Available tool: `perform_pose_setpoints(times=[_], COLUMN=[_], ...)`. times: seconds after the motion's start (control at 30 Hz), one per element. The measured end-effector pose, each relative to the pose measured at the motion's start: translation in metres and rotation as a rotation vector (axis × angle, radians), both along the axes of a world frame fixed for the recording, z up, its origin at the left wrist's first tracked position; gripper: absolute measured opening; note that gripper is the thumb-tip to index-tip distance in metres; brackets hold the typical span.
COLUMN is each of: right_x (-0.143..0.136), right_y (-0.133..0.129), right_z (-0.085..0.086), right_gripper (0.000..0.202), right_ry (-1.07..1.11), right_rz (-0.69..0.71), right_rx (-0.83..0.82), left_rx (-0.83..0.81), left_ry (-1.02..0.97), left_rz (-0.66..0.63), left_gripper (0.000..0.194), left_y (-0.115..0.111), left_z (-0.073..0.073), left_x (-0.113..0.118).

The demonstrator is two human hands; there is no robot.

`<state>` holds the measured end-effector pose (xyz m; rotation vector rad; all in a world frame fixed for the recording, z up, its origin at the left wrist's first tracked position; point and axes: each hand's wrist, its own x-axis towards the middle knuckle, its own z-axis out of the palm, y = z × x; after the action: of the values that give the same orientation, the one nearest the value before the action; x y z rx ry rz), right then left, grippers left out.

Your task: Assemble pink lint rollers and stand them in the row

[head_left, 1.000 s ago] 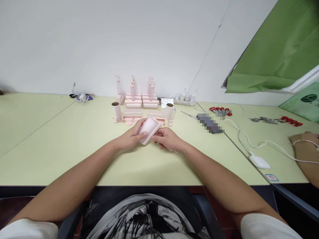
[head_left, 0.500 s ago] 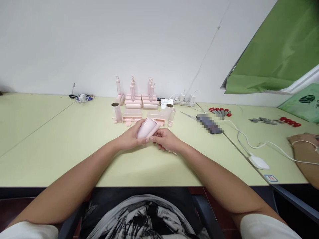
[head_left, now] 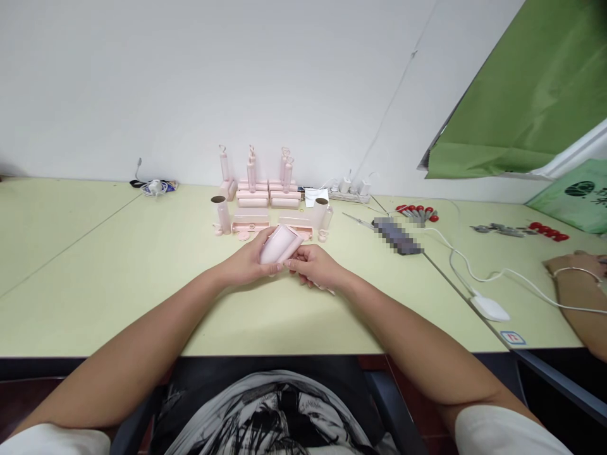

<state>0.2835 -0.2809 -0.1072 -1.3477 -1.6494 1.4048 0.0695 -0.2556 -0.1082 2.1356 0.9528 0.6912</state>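
A pale pink plastic case (head_left: 281,244) with a rounded body is held tilted just above the table. My left hand (head_left: 249,258) wraps round its left side, the thumb along the lower edge. At the lower right end, my right hand (head_left: 315,265) has its fingers closed on the case's edge; its fingertips are partly hidden. A thin pale strip (head_left: 328,289) shows beneath my right hand, too small to name. Just beyond the case lie open pink case parts (head_left: 250,226), flanked by a left paper roll (head_left: 220,215) and a right paper roll (head_left: 320,215) with brown cardboard cores.
Several closed pink cases (head_left: 253,199) and upright pink handled tubes (head_left: 251,174) stand by the wall. To the right lie a blurred-out phone (head_left: 396,236), red-ended tools (head_left: 417,212), a white charger (head_left: 490,308) and cables. Another person's arm (head_left: 576,284) rests at the far right.
The view shifts very slightly. Both hands keep their hold on the pink case, with almost no visible movement.
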Motion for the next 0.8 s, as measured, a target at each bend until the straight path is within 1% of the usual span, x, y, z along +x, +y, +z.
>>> perform_pose_setpoints(times=[0.37,0.5,0.6,0.8], right_x=[-0.0003,-0.0003,-0.0005,-0.0017], right_y=[-0.0027,-0.0025,-0.0008,0.001], right_z=[0.0041,0.0046,0.0034,0.0035], right_gripper=[0.019,0.019,0.018,0.016], right_ry=[-0.026,-0.027,-0.023,-0.025], right_rz=[-0.004,-0.002,-0.008,-0.032], right_rx=[-0.018,-0.024,-0.022,-0.032], left_rx=[0.004,0.0,0.001,0.009], left_ry=[0.0,0.0,0.009,-0.006], left_rz=[-0.013,-0.014,0.014,0.128], left_gripper=[0.089,0.088,0.088,0.082], left_y=[-0.0013,-0.0007,-0.0001,0.0], left_z=[0.0032,0.0018,0.0005,0.0003], left_x=[0.0005,0.0006,0.0011,0.004])
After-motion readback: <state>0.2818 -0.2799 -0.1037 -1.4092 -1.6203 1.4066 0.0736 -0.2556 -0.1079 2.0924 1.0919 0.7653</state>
